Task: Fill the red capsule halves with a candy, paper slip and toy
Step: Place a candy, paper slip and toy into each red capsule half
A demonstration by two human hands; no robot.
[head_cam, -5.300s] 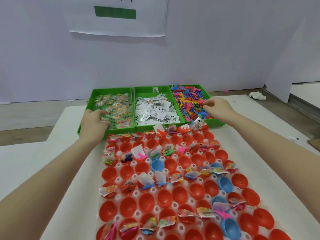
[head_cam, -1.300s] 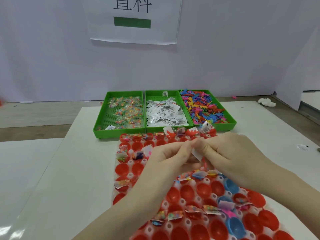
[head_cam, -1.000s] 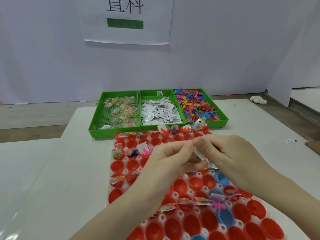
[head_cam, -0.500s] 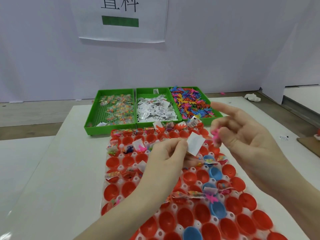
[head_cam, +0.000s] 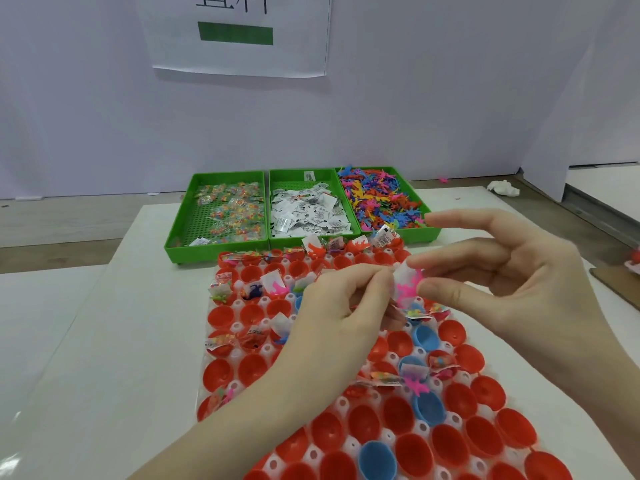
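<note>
Across the tabletop (head_cam: 104, 341), the capsule tray (head_cam: 349, 445) lay in front of three green bins (head_cam: 214, 249) holding candies, paper slips and toys. Many red capsule halves (head_cam: 221, 315) in the near rows were still empty. Both hands had come together above the tray's middle after being apart half a second before. The left hand (head_cam: 332, 327) pinched the white paper slip (head_cam: 398, 277) between thumb and forefinger. The right hand (head_cam: 512, 278), fingers partly spread, brought the pink toy (head_cam: 407, 289) against that slip, thumb and forefinger closed on it. Judged from this, slip and toy were being combined for one drop into a red half.
</note>
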